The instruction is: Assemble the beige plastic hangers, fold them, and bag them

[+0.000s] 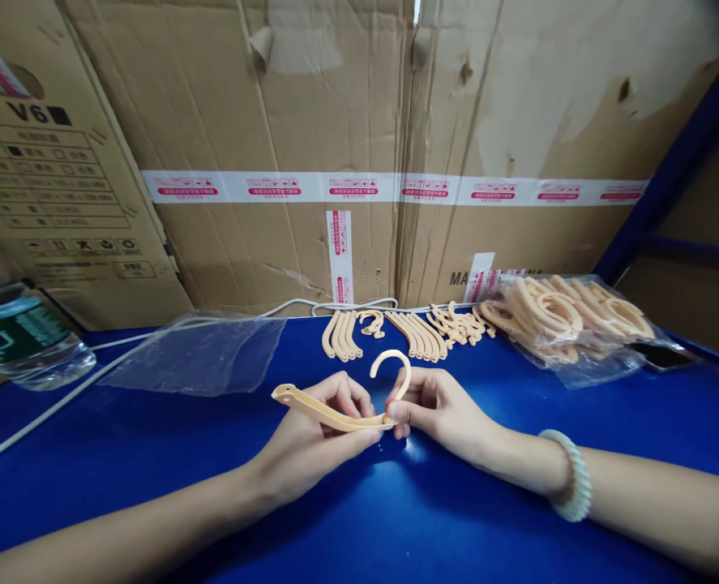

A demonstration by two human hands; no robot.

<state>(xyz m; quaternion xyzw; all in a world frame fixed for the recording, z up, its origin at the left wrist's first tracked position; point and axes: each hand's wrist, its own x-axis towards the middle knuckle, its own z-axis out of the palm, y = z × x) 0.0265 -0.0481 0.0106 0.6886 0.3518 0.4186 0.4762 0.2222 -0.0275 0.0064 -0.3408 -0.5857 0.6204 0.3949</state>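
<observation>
My left hand (pixel 326 430) is closed around a beige plastic hanger arm (pixel 323 412), a curved strip with a hole near its far left end. Between the fingers of my right hand (pixel 435 405) is a matching beige hanger hook (pixel 403 369), its curve standing upright. The foot of the hook meets the right end of the arm; my fingertips partly cover this joint. Behind my hands lie two rows of hanger arms, a left row (pixel 342 336) and a right row (pixel 418 336), with a few hooks (pixel 372 323) between them.
Small beige pieces (pixel 460 324) lie heaped beside a clear bag of hanger parts (pixel 566 316). A flat plastic bag (pixel 198 357), a white cable (pixel 49 422) and a water bottle (pixel 27 337) are on the left. Cardboard (pixel 274 251) walls the back of the blue table (pixel 359 519).
</observation>
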